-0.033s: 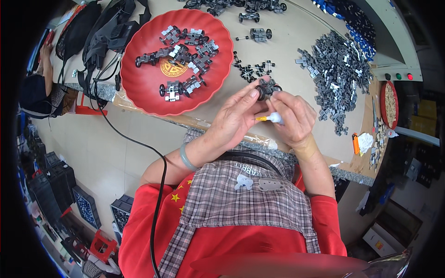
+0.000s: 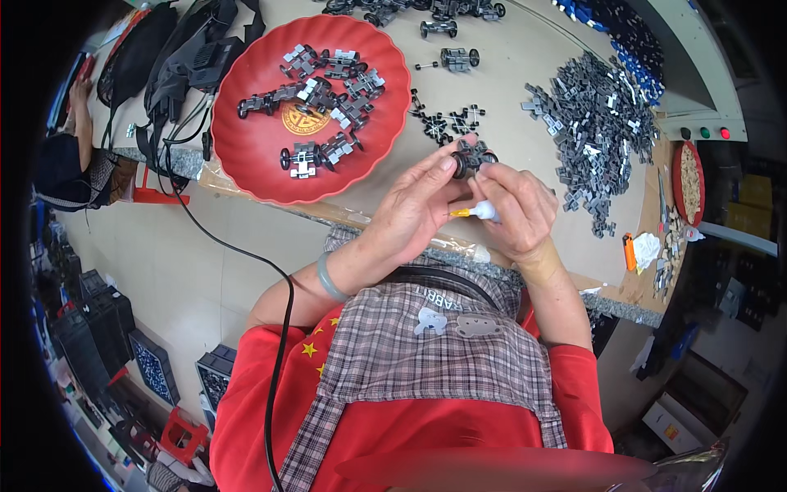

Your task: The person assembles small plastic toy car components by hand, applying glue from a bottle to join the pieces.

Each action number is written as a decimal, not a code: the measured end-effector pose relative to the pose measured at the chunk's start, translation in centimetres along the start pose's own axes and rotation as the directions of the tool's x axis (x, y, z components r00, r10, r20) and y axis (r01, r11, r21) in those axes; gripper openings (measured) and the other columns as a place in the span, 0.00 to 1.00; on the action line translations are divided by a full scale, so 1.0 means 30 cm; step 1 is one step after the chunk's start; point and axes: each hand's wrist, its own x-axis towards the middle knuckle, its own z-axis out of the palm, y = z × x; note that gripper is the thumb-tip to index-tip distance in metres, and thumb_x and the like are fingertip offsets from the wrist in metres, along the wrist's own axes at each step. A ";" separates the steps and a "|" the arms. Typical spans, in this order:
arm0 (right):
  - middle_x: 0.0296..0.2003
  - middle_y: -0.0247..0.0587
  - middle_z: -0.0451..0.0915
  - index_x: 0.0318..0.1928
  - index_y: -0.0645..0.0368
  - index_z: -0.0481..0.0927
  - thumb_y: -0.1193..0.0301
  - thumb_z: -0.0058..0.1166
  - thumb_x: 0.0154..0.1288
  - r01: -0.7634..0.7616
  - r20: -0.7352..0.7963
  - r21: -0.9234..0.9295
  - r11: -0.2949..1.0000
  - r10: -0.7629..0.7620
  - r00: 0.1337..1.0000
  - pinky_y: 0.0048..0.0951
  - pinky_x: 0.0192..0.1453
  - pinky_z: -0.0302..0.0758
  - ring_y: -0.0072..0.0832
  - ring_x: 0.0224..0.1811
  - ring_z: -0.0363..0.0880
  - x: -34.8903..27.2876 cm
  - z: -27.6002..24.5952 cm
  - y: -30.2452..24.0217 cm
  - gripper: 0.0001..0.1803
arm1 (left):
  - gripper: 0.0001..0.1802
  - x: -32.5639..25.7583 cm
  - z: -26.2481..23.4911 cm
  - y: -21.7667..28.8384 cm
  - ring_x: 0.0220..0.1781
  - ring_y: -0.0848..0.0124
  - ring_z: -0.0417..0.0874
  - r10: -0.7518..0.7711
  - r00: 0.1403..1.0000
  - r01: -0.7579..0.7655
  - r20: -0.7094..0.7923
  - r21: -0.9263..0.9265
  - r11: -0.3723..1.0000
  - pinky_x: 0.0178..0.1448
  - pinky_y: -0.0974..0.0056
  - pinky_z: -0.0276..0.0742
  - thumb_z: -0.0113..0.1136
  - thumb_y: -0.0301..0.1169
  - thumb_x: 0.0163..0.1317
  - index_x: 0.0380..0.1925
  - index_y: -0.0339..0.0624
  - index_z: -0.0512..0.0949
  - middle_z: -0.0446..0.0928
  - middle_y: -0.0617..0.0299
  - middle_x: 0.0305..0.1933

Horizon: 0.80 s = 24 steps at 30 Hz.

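Over the table's near edge, my left hand (image 2: 410, 207) pinches a small black-and-grey toy car chassis (image 2: 472, 157) with black wheels. My right hand (image 2: 525, 215) has its thumb and fingertips at the chassis's right side. Tucked in that same hand is a small white dropper bottle (image 2: 485, 211), its yellow nozzle pointing left toward my left palm. Just beyond my hands lie several loose wheel axles (image 2: 443, 125). To the left, a red scalloped dish (image 2: 238, 168) holds several wheeled chassis.
A big heap of grey chassis parts (image 2: 602, 123) lies on the right. More wheeled chassis (image 2: 457, 59) sit at the back. An orange lighter (image 2: 629, 252) and white tissue (image 2: 646, 249) are near the right edge. A black cable (image 2: 238, 244) hangs at left, and another person's arm (image 2: 84, 115) is far left.
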 end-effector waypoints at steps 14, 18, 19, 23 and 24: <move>0.33 0.39 0.80 0.30 0.62 0.80 0.77 0.65 0.44 -0.041 0.132 0.115 0.993 0.026 0.991 0.24 0.24 0.75 0.25 0.25 0.79 -0.037 -0.039 -0.053 0.10 | 0.24 -0.040 -0.035 -0.009 0.60 0.66 0.73 -0.059 0.998 0.057 0.012 0.138 0.989 0.62 0.59 0.73 0.43 0.38 0.72 0.64 0.39 0.61 0.67 0.52 0.64; 0.35 0.40 0.81 0.32 0.61 0.80 0.77 0.64 0.44 -0.186 0.211 0.275 0.943 0.129 0.969 0.28 0.31 0.79 0.31 0.30 0.82 0.006 -0.046 -0.037 0.11 | 0.22 -0.041 -0.081 -0.017 0.55 0.66 0.76 -0.081 0.997 0.080 0.012 0.065 0.995 0.53 0.63 0.77 0.44 0.38 0.71 0.62 0.40 0.63 0.70 0.53 0.60; 0.35 0.40 0.81 0.32 0.61 0.80 0.78 0.64 0.45 -0.275 0.223 0.364 0.890 0.203 0.953 0.29 0.33 0.79 0.33 0.32 0.82 0.014 -0.044 -0.023 0.11 | 0.21 -0.041 -0.087 -0.018 0.53 0.66 0.78 -0.067 0.998 0.066 0.022 0.032 0.997 0.47 0.65 0.79 0.44 0.36 0.71 0.60 0.40 0.64 0.72 0.54 0.58; 0.36 0.43 0.81 0.34 0.62 0.80 0.79 0.62 0.47 -0.404 0.097 0.182 0.896 0.393 0.915 0.30 0.37 0.79 0.37 0.33 0.82 0.013 -0.007 0.095 0.10 | 0.22 -0.043 -0.079 -0.004 0.52 0.65 0.79 -0.084 0.996 0.084 0.007 0.039 0.996 0.45 0.66 0.78 0.45 0.38 0.71 0.61 0.41 0.63 0.72 0.53 0.57; 0.36 0.43 0.81 0.35 0.62 0.80 0.80 0.61 0.48 -0.511 0.169 0.135 0.849 0.488 0.856 0.30 0.39 0.78 0.38 0.34 0.82 0.008 0.008 0.120 0.10 | 0.22 -0.045 -0.079 -0.003 0.52 0.64 0.79 -0.087 0.996 0.087 0.018 0.040 0.995 0.45 0.66 0.79 0.45 0.39 0.71 0.61 0.41 0.63 0.72 0.53 0.57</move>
